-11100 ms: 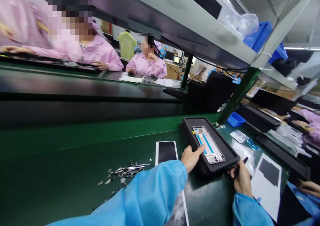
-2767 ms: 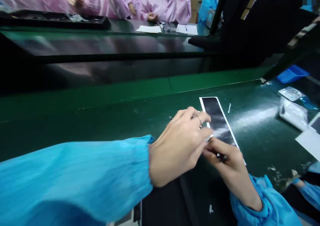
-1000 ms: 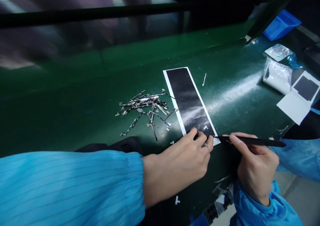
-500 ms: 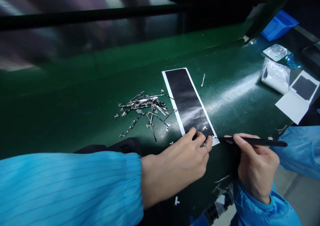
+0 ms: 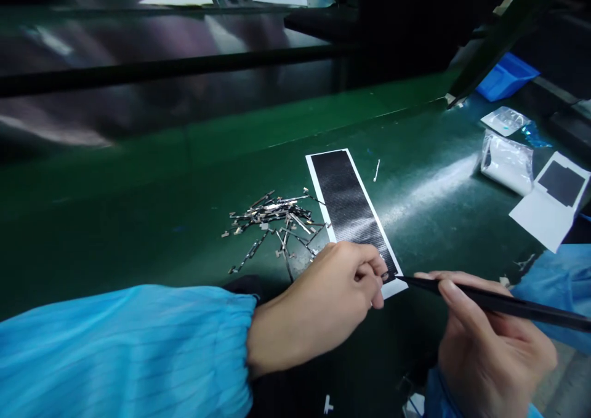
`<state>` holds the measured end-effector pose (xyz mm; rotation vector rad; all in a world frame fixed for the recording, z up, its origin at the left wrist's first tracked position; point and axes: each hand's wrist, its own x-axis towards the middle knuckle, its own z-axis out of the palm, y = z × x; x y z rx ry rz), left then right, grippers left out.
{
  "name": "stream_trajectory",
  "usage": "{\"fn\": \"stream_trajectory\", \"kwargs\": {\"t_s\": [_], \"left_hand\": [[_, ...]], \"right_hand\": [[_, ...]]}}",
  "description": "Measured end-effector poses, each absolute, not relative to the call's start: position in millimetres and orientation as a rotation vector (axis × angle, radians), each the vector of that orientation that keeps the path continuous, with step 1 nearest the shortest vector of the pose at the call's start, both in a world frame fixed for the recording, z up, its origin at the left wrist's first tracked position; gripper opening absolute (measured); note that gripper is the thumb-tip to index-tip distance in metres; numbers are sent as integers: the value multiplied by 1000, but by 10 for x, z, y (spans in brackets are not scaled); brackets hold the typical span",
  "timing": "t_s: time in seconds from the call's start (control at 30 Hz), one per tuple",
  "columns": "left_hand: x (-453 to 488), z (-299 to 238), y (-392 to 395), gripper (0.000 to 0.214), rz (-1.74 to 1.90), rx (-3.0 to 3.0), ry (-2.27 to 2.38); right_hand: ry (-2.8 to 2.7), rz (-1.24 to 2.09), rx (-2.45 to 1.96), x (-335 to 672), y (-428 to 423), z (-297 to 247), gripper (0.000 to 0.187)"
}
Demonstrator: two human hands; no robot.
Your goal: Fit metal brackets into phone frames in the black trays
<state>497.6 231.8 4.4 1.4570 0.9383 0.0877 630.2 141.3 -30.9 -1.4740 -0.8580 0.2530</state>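
Observation:
A white-edged sheet with a black, finely ribbed face [image 5: 348, 190] lies on the green table. Over its near end, my left hand [image 5: 330, 298] is closed with thumb and fingers curled together; what they pinch is hidden. My right hand [image 5: 492, 338] grips black tweezers [image 5: 517, 307] like a pen. Their tip points left, at a small white bit by the sheet's lower right edge, close to my left fingertips. Left of the sheet is a loose pile of thin dark flex-cable-like strips with metallic ends [image 5: 277, 212], a few reaching onto the sheet's edge.
A thin white strip [image 5: 377, 170] lies right of the sheet, and a white T-shaped scrap [image 5: 327, 404] near the front. Farther right are a clear plastic packet [image 5: 506, 162], a white folded card [image 5: 542, 218] and a blue bin [image 5: 506, 78]. A dark bar crosses behind the table.
My left fingers have lifted and curled up from the sheet. My right hand has moved right and down, the tweezers now slanting more. The view has tilted up.

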Motion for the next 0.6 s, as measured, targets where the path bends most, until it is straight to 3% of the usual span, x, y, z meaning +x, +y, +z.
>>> {"fn": "stream_trajectory", "kwargs": {"t_s": [0.6], "left_hand": [[4993,35,2324,22,50,1365,969]], "right_hand": [[-805,357,-1432,6243,1493,-335,4]]}}
